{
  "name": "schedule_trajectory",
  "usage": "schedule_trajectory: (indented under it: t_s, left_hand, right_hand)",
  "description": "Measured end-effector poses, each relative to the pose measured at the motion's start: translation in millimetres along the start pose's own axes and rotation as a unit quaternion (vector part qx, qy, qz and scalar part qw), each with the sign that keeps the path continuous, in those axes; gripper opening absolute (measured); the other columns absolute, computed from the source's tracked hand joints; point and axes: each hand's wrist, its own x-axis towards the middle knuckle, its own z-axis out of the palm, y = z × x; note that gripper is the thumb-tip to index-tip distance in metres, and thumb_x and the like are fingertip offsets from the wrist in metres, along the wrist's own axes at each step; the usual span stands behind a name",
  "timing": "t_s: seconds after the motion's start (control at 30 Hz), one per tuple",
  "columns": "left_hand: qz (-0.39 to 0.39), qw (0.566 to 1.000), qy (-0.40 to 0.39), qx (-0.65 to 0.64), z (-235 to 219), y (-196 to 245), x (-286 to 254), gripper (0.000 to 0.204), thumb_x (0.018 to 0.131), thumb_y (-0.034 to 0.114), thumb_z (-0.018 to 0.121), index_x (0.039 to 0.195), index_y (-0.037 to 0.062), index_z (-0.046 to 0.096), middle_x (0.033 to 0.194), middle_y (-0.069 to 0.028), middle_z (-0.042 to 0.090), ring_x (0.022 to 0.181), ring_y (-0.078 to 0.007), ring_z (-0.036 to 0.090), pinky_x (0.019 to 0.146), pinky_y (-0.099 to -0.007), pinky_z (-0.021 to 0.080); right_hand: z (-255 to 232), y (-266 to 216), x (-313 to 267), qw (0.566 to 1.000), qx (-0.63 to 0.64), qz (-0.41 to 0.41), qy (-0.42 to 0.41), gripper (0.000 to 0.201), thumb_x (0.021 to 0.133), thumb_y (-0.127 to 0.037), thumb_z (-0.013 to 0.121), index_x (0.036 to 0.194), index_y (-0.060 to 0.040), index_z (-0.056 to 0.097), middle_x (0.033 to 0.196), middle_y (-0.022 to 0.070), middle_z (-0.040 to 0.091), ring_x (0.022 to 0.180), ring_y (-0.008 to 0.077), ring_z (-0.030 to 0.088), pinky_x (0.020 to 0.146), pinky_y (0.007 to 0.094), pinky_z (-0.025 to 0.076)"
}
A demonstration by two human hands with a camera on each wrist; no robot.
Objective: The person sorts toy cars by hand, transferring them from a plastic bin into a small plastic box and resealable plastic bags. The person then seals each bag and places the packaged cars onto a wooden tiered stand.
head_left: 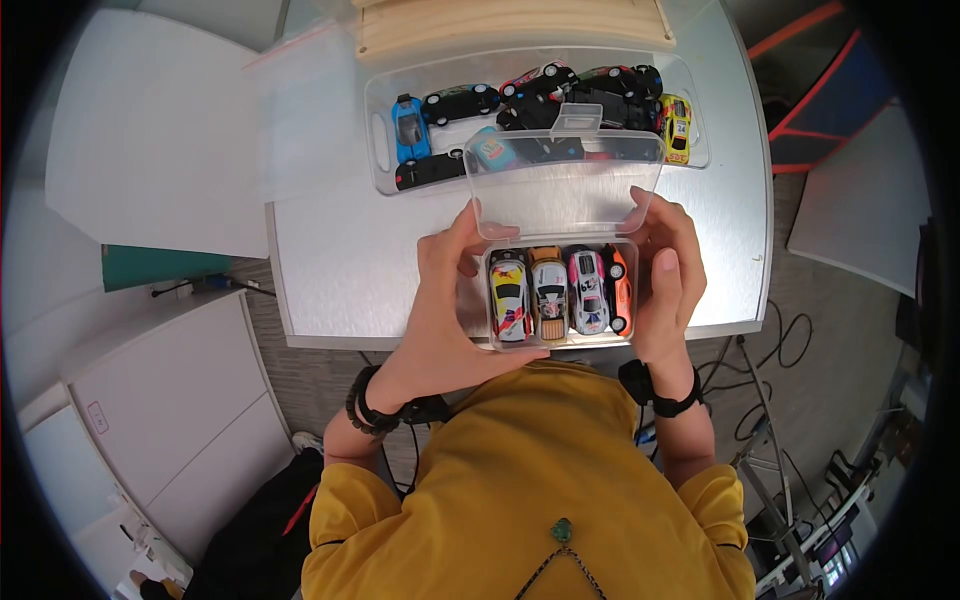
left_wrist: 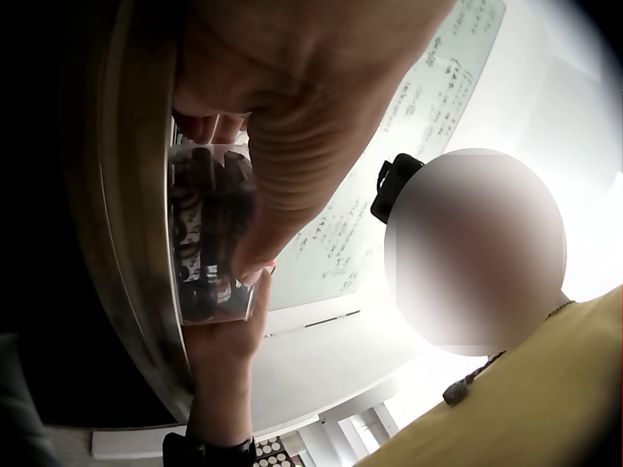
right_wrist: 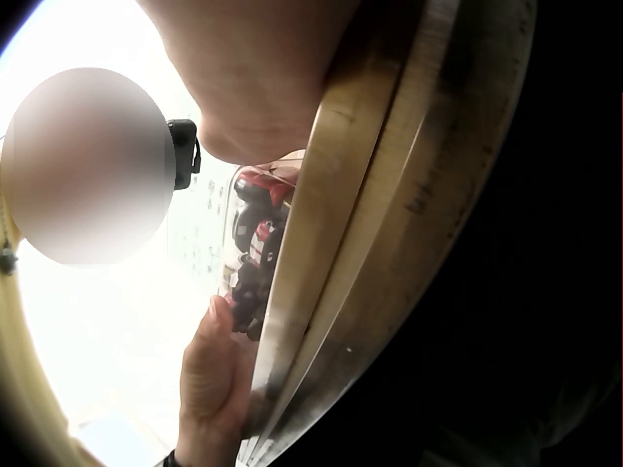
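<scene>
A small clear box (head_left: 560,345) stands near the table's front edge, its lid (head_left: 570,190) raised toward the back. Several toy cars lie side by side inside, among them a white and yellow one (head_left: 510,298) and an orange one (head_left: 618,290) on its side. The left hand (head_left: 440,310) curves round the box's left side, thumb along the front and fingers by the lid hinge. At the right side the right hand (head_left: 668,280) holds the box with bent fingers. In the left wrist view the left hand (left_wrist: 302,117) covers part of the box (left_wrist: 214,233).
Behind the lid stands a larger clear bin (head_left: 385,75) holding several toy cars, a blue one (head_left: 409,130) at its left and a yellow one (head_left: 677,128) at its right. A wooden piece (head_left: 510,25) lies at the back. Clear plastic sheeting (head_left: 305,110) is at the left.
</scene>
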Motion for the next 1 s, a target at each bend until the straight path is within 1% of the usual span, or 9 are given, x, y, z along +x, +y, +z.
schedule_trajectory:
  t_s: [0.1, 0.17, 0.53, 0.6, 0.67, 0.7, 0.77, 0.93, 1.0]
  left_hand:
    - [0.012, 1.0, 0.002, -0.003, 0, 1, 1, 0.143, 0.067, 0.029, 0.105, 0.175, 0.0073, 0.014, 0.148, -0.0122, 0.054, 0.128, -0.0272, 0.05, 0.102, -0.0417, 0.043]
    - [0.0, 1.0, -0.019, -0.018, -1, 2, 0, 0.148, 0.064, 0.014, 0.107, 0.175, 0.0066, 0.008, 0.153, -0.0161, 0.051, 0.142, -0.0283, 0.052, 0.12, -0.0461, 0.042]
    - [0.032, 0.996, -0.032, -0.08, -4, 5, 5, 0.149, 0.067, 0.014, 0.106, 0.175, 0.0079, 0.004, 0.157, -0.0204, 0.053, 0.149, -0.0312, 0.049, 0.125, -0.0465, 0.037]
    - [0.03, 0.995, -0.032, -0.087, -3, 5, 4, 0.149, 0.067, 0.014, 0.106, 0.175, 0.0078, 0.003, 0.157, -0.0206, 0.052, 0.149, -0.0314, 0.049, 0.125, -0.0466, 0.037]
    - [0.025, 0.995, -0.018, -0.095, -2, 4, 4, 0.144, 0.071, 0.021, 0.104, 0.175, 0.0078, 0.005, 0.157, -0.019, 0.057, 0.148, -0.03, 0.053, 0.126, -0.0497, 0.033]
    - [0.026, 0.995, -0.018, -0.095, -2, 4, 4, 0.144, 0.071, 0.021, 0.104, 0.175, 0.0078, 0.005, 0.157, -0.019, 0.057, 0.148, -0.03, 0.053, 0.126, -0.0497, 0.033]
    - [0.026, 0.995, -0.035, -0.084, -6, 5, 4, 0.149, 0.068, 0.013, 0.105, 0.175, 0.0093, 0.002, 0.158, -0.0214, 0.052, 0.148, -0.0312, 0.05, 0.124, -0.0464, 0.04]
    - [0.022, 0.996, -0.037, -0.079, -5, 8, 5, 0.148, 0.069, 0.012, 0.105, 0.175, 0.0105, 0.002, 0.158, -0.0217, 0.052, 0.147, -0.0309, 0.051, 0.123, -0.0463, 0.041]
    - [0.023, 0.996, -0.038, -0.075, -8, 7, 4, 0.148, 0.069, 0.012, 0.105, 0.175, 0.0106, 0.002, 0.158, -0.0218, 0.052, 0.146, -0.0308, 0.051, 0.122, -0.0463, 0.041]
  right_hand:
    - [2, -1, 0, 1.0, 0.007, 0.01, 0.0, 0.053, 0.116, -0.037, 0.045, 0.143, 0.0071, 0.06, 0.106, 0.0068, 0.06, 0.078, 0.0082, 0.048, 0.07, 0.0252, 0.037]
    - [2, -3, 0, 1.0, 0.004, 0.011, -0.003, 0.054, 0.116, -0.037, 0.045, 0.143, 0.0068, 0.059, 0.106, 0.0069, 0.061, 0.079, 0.0081, 0.049, 0.071, 0.0251, 0.038]
    - [6, -9, -3, 0.999, -0.03, 0.016, -0.004, 0.05, 0.117, -0.028, 0.044, 0.152, 0.0069, 0.054, 0.104, 0.0082, 0.074, 0.071, 0.0047, 0.05, 0.065, 0.0223, 0.039]
    - [7, -8, -3, 0.999, -0.033, 0.0, 0.01, 0.05, 0.117, -0.028, 0.044, 0.152, 0.0068, 0.054, 0.104, 0.0099, 0.078, 0.07, 0.0039, 0.054, 0.065, 0.0215, 0.041]
    - [6, -8, -3, 0.999, -0.031, 0.004, 0.011, 0.05, 0.117, -0.027, 0.044, 0.152, 0.0067, 0.055, 0.104, 0.0107, 0.079, 0.07, 0.0036, 0.054, 0.064, 0.0215, 0.041]
    - [6, -8, -2, 0.999, -0.029, 0.008, 0.012, 0.05, 0.117, -0.027, 0.044, 0.152, 0.0066, 0.055, 0.103, 0.0115, 0.08, 0.069, 0.0034, 0.055, 0.063, 0.0214, 0.042]
    - [7, -9, -2, 0.999, -0.037, 0.006, 0.012, 0.05, 0.117, -0.027, 0.044, 0.152, 0.0065, 0.055, 0.103, 0.0119, 0.081, 0.068, 0.0032, 0.056, 0.063, 0.0212, 0.042]
    - [6, -10, -4, 0.999, -0.039, 0.008, 0.017, 0.049, 0.117, -0.027, 0.044, 0.151, 0.0065, 0.055, 0.104, 0.0131, 0.082, 0.067, 0.003, 0.056, 0.061, 0.0211, 0.041]
    - [8, -11, -6, 0.999, -0.041, 0.03, 0.002, 0.054, 0.119, -0.03, 0.04, 0.152, 0.0096, 0.052, 0.104, 0.0124, 0.079, 0.077, 0.0061, 0.062, 0.066, 0.0204, 0.042]
